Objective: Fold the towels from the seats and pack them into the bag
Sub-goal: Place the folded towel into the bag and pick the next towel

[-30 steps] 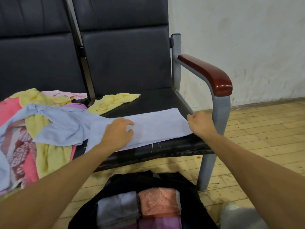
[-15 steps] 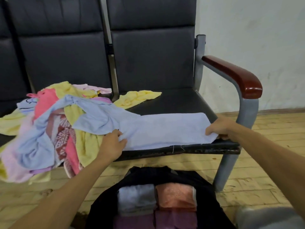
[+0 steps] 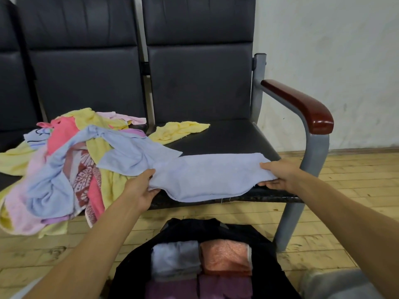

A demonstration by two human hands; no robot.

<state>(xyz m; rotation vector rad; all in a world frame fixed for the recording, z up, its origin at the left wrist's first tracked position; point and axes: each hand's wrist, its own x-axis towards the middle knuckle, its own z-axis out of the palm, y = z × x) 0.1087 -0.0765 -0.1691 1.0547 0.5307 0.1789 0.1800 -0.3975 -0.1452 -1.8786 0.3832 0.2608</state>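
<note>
- Bag (image 3: 194,226), black and open, sits on the wooden floor (image 3: 349,186) at 6 o'clock. Folded towels fill it: a grey-blue one (image 3: 176,258), an orange one (image 3: 225,257) just beside it, and purple ones (image 3: 194,288) nearest.
- Left hand (image 3: 140,188) pinches the 9 o'clock end of a pale blue towel (image 3: 207,175).
- Right hand (image 3: 278,174) grasps the 3 o'clock end of it.
- Pale blue towel stretches between both hands, over the front edge of the seat (image 3: 233,137), with its near hem sagging in the middle.
- Pile of loose towels (image 3: 64,160), yellow, pink, blue and patterned, lies at 9 o'clock and hangs over the neighbouring seat's front.
- Yellow towel (image 3: 179,130) lies crumpled toward 12 o'clock.
- Armrest (image 3: 302,106) stands at 2 o'clock, in front of the wall (image 3: 323,39).
</note>
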